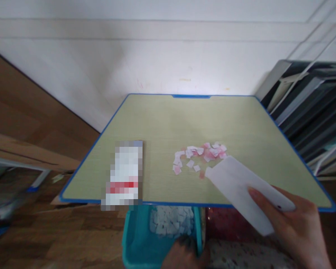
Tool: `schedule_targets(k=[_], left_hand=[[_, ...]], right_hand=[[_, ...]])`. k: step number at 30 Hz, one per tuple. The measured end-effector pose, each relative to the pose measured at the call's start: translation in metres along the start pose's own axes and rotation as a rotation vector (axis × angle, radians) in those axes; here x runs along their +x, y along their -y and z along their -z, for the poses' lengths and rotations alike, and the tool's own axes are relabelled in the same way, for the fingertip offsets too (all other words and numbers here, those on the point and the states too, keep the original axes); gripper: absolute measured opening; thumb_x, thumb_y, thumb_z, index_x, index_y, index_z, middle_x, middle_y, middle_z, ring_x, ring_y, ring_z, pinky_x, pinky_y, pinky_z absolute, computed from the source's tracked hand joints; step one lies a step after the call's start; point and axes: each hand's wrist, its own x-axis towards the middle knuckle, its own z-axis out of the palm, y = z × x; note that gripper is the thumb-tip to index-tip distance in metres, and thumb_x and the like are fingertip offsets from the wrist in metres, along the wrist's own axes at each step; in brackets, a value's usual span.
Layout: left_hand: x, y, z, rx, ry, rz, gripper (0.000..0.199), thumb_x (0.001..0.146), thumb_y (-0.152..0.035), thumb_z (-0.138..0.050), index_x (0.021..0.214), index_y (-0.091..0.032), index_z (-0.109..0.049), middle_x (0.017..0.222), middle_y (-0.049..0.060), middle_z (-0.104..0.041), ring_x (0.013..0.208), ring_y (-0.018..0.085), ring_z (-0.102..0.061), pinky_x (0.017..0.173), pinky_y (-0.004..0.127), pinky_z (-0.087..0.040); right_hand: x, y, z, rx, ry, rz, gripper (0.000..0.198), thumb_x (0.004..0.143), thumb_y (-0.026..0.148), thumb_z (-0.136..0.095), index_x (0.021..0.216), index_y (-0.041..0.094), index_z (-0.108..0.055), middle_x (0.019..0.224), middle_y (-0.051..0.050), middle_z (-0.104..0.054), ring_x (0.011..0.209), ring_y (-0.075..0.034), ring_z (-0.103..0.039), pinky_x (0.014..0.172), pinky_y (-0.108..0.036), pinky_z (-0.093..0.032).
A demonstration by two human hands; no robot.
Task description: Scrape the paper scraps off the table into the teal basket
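My right hand (294,220) grips a white plastic scraper (240,186) with a small hole near the end of its handle, thumb lying on its flat face. The scraper tilts over the front right of the folding table (156,119), its far corner beside a loose cluster of small white and pink paper squares (212,151). Several more squares (177,162) trail off to the left. Below the front edge, my left hand (183,254) is closed at the right rim of a teal plastic basin (128,239). Inside that basin lie many white paper squares (172,220).
A pixelated white and red rectangular object (124,172) lies at the table's left front. Behind stands a white wall (162,59). Dark flat panels (313,97) lean at the right, and brown cardboard (30,101) stands at the left. Wooden floor (72,235) shows below.
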Motion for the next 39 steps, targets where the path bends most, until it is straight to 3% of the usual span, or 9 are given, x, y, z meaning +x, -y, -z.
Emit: schedule_targets(k=[4, 10, 18, 24, 29, 34, 39], left_hand=[[0.001, 0.001, 0.001, 0.006, 0.025, -0.023, 0.038, 0.07, -0.026, -0.077, 0.102, -0.019, -0.058, 0.063, 0.002, -0.063, 0.048, 0.021, -0.058, 0.044, 0.029, -0.048], [-0.002, 0.0, 0.001, -0.03, 0.032, 0.017, 0.042, 0.074, -0.027, -0.073, 0.111, -0.02, -0.055, 0.067, 0.003, -0.064, 0.053, 0.022, -0.06, 0.047, 0.03, -0.049], [-0.002, -0.001, 0.005, -0.021, 0.035, 0.009, 0.042, 0.073, -0.024, -0.073, 0.11, -0.02, -0.054, 0.066, 0.002, -0.064, 0.052, 0.021, -0.059, 0.047, 0.028, -0.048], [-0.003, 0.002, 0.001, -0.025, 0.052, -0.031, 0.045, 0.075, -0.024, -0.071, 0.115, -0.017, -0.051, 0.065, 0.003, -0.063, 0.05, 0.021, -0.058, 0.047, 0.029, -0.05], [0.001, 0.003, 0.007, -0.028, 0.133, -0.027, 0.043, 0.079, -0.023, -0.069, 0.117, -0.017, -0.049, 0.068, 0.004, -0.064, 0.054, 0.023, -0.061, 0.046, 0.03, -0.051], [0.002, 0.003, 0.01, -0.062, 0.184, -0.022, 0.036, 0.08, -0.018, -0.067, 0.112, -0.019, -0.052, 0.07, 0.003, -0.065, 0.056, 0.023, -0.062, 0.05, 0.031, -0.051], [-0.001, 0.001, 0.005, -0.076, 0.111, -0.007, 0.042, 0.08, -0.02, -0.067, 0.118, -0.018, -0.049, 0.07, 0.003, -0.065, 0.055, 0.023, -0.061, 0.05, 0.031, -0.051]], right_hand=[[-0.007, 0.005, 0.003, 0.028, 0.086, 0.028, 0.029, 0.076, 0.038, -0.06, 0.057, 0.018, -0.068, 0.045, 0.001, -0.06, 0.036, -0.011, -0.052, 0.033, -0.018, -0.037], [0.002, -0.003, 0.013, -0.041, -0.055, 0.014, 0.021, 0.074, 0.035, -0.063, 0.065, 0.017, -0.07, 0.049, 0.001, -0.063, 0.038, -0.012, -0.054, 0.034, -0.019, -0.04], [0.021, -0.005, 0.008, -0.11, 0.042, 0.147, 0.025, 0.079, 0.034, -0.059, 0.063, 0.017, -0.069, 0.043, 0.003, -0.058, 0.034, -0.01, -0.05, 0.029, -0.019, -0.034], [0.031, 0.004, 0.018, -0.135, 0.194, 0.345, 0.022, 0.084, 0.033, -0.054, 0.087, 0.023, -0.073, 0.076, -0.003, -0.075, 0.06, -0.018, -0.069, 0.053, -0.024, -0.053], [0.042, 0.011, 0.028, -0.105, 0.497, 0.507, 0.031, 0.086, 0.021, -0.051, 0.109, 0.032, -0.066, 0.098, 0.0, -0.073, 0.085, -0.021, -0.07, 0.069, -0.028, -0.057], [0.053, 0.024, 0.024, -0.069, 0.637, 0.66, 0.041, 0.079, 0.008, -0.053, 0.109, 0.032, -0.067, 0.103, 0.001, -0.072, 0.089, -0.021, -0.069, 0.075, -0.029, -0.057], [0.06, 0.038, 0.005, -0.019, 0.739, 0.759, 0.046, 0.077, -0.002, -0.048, 0.107, 0.025, -0.068, 0.102, -0.001, -0.072, 0.092, -0.017, -0.068, 0.081, -0.026, -0.054]])
